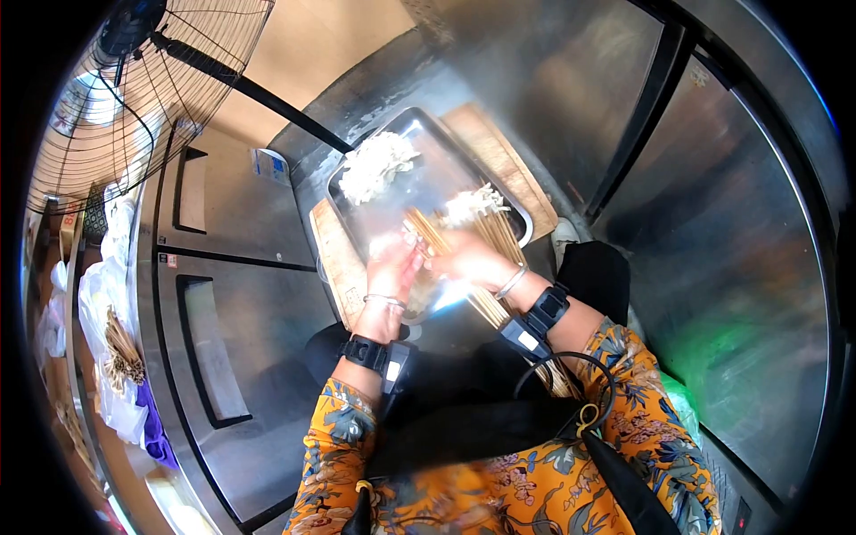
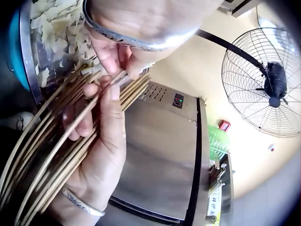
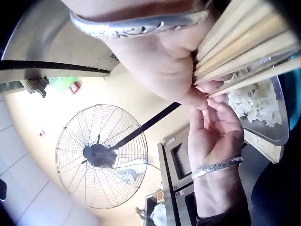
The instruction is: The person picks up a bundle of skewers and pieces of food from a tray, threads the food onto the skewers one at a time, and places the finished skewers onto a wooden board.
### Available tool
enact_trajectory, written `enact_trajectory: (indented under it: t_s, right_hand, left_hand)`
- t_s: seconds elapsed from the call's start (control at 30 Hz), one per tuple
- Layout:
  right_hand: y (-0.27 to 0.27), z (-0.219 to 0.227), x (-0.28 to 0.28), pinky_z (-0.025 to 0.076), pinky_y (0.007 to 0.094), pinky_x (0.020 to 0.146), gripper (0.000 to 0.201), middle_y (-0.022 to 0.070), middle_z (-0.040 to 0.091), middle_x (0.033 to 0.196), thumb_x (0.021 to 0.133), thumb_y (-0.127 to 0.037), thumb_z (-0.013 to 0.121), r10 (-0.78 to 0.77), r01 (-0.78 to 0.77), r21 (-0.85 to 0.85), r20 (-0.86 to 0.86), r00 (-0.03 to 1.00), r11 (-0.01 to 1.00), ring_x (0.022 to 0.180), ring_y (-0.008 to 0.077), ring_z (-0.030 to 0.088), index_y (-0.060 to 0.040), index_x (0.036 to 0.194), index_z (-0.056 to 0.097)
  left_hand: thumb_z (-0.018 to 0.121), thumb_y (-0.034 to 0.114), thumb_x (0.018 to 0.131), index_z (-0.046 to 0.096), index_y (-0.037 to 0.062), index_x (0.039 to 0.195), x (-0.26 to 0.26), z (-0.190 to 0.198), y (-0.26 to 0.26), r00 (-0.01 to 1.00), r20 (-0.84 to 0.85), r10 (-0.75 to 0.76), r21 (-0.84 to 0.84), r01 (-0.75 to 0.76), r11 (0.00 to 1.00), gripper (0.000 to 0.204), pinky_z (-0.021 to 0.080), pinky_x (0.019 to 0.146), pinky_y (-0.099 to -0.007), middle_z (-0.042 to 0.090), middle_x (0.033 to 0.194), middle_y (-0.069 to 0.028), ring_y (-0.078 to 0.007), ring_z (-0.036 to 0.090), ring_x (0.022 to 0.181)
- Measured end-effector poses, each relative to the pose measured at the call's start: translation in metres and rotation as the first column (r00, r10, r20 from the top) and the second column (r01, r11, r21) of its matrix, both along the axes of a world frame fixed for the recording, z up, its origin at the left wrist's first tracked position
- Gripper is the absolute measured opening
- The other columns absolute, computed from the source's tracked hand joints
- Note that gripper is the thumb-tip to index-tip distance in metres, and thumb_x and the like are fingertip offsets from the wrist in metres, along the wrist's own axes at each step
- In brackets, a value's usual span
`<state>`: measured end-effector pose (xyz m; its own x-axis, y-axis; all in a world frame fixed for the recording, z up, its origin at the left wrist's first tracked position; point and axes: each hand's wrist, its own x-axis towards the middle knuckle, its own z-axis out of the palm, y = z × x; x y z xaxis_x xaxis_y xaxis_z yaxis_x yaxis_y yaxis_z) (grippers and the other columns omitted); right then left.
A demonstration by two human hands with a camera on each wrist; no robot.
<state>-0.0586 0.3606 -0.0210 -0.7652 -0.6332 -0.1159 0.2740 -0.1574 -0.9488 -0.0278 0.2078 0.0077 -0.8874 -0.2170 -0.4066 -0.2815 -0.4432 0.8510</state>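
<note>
My right hand (image 1: 473, 259) grips a bundle of thin wooden skewers (image 2: 70, 162) that fans back under the wrist. At the bundle's far end, my left hand (image 1: 390, 265) meets it, thumb and fingers pinching at one skewer's tip. A bit of pale sliced food (image 2: 148, 66) shows beside those fingertips, mostly hidden by them. Beneath the hands lies a metal tray (image 1: 428, 125). A heap of pale slices (image 1: 379, 168) sits at its far left, and skewers with pale food on their ends (image 1: 477, 205) lie at its right.
Wooden boards (image 1: 513, 160) lie under the tray. A wire-caged fan (image 1: 192, 53) stands at the upper left, its pole (image 1: 259, 98) reaching down behind the tray. Steel cabinets flank both sides, with drawers (image 1: 214, 348) at left and a door (image 1: 731, 241) at right.
</note>
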Motion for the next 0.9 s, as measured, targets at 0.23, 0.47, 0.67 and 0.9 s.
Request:
enact_trajectory:
  t_s: [0.23, 0.47, 0.67, 0.9]
  right_hand:
    - [0.023, 0.038, 0.005, 0.043, 0.0211, 0.051, 0.016, 0.0012, 0.056, 0.068, 0.078, -0.013, 0.060, -0.060, 0.065, -0.051, 0.082, 0.995, 0.997, 0.057, 0.0074, 0.052, -0.0026, 0.090, 0.058]
    - [0.019, 0.015, -0.002, 0.050, 0.0219, 0.066, 0.021, 0.0049, 0.059, 0.083, 0.081, -0.010, 0.059, 0.172, -0.125, -0.179, 0.275, 0.946, 0.976, 0.071, 0.0112, 0.059, 0.0016, 0.099, 0.056]
    - [0.011, 0.011, 0.002, 0.042, 0.0210, 0.055, 0.014, 0.0019, 0.060, 0.066, 0.078, -0.014, 0.057, 0.087, -0.082, -0.046, 0.122, 0.989, 0.996, 0.059, 0.0082, 0.054, -0.0003, 0.077, 0.061]
    - [0.019, 0.020, 0.000, 0.046, 0.0183, 0.059, 0.018, 0.0027, 0.059, 0.076, 0.079, -0.014, 0.062, 0.106, -0.093, -0.075, 0.196, 0.975, 0.993, 0.066, 0.0071, 0.055, 0.0008, 0.089, 0.060]
  left_hand:
    - [0.053, 0.003, 0.084, 0.055, 0.0024, 0.095, -0.009, -0.016, 0.011, 0.991, -0.113, -0.069, -0.093, 0.058, 0.994, 0.012, 0.051, 0.064, -0.0244, 0.062, 0.086, -0.0090, -0.0167, 0.061, 0.074]
    - [0.050, 0.007, 0.087, 0.054, 0.0011, 0.097, -0.016, -0.014, 0.006, 0.996, -0.069, -0.058, -0.267, 0.038, 0.963, 0.013, 0.050, 0.064, -0.0252, 0.059, 0.088, -0.0084, -0.0148, 0.058, 0.074]
    - [0.059, 0.013, 0.083, 0.056, 0.0049, 0.089, -0.013, 0.007, 0.002, 0.994, -0.094, -0.047, -0.033, 0.044, 0.999, 0.011, 0.050, 0.058, -0.0203, 0.059, 0.074, -0.0021, -0.0098, 0.057, 0.064]
    - [0.059, 0.009, 0.082, 0.059, 0.0027, 0.087, -0.012, 0.016, 0.003, 0.999, -0.044, -0.023, -0.040, 0.021, 0.999, 0.008, 0.050, 0.057, -0.0192, 0.060, 0.075, -0.0034, -0.0099, 0.058, 0.063]
